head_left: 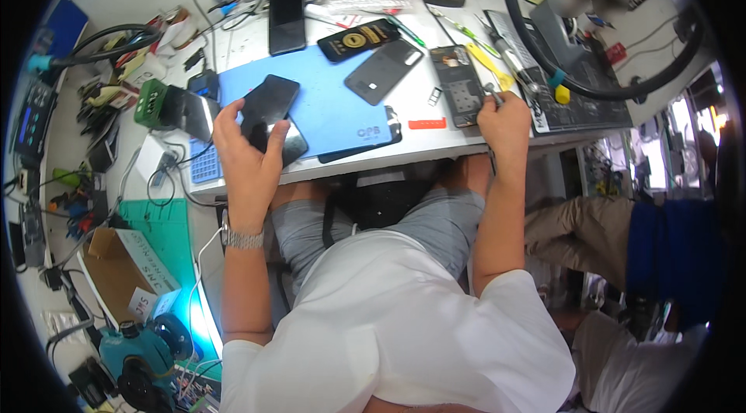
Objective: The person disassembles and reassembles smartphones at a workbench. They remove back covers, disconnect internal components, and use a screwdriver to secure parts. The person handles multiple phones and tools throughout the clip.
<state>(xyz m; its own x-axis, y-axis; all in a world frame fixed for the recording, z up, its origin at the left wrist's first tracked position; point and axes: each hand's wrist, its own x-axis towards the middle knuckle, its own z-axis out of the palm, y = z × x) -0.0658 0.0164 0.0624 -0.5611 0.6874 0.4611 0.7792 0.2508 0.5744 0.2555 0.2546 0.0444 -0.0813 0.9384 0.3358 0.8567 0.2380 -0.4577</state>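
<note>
My left hand (249, 145) grips a black phone (272, 98) by its edges, thumb on one side and fingers on the other. Under it lies another dark, glossy phone (293, 147) on the blue mat (342, 121). My right hand (505, 121) is closed around a small metal tool (489, 90), mostly hidden by the fingers. It rests at the lower right edge of an opened phone body (454, 75) with its inside showing. A grey phone back cover (383, 73) and a black phone with a round gold print (357, 39) lie between the hands.
Beside the opened phone lie a red strip (427, 124), a small metal tray (434, 96) and a yellow pry tool (489, 65). Another black phone (287, 20) lies farther back. A thick black hose (622, 90) arches at right. A co-worker's blue garment (668, 250) shows at far right.
</note>
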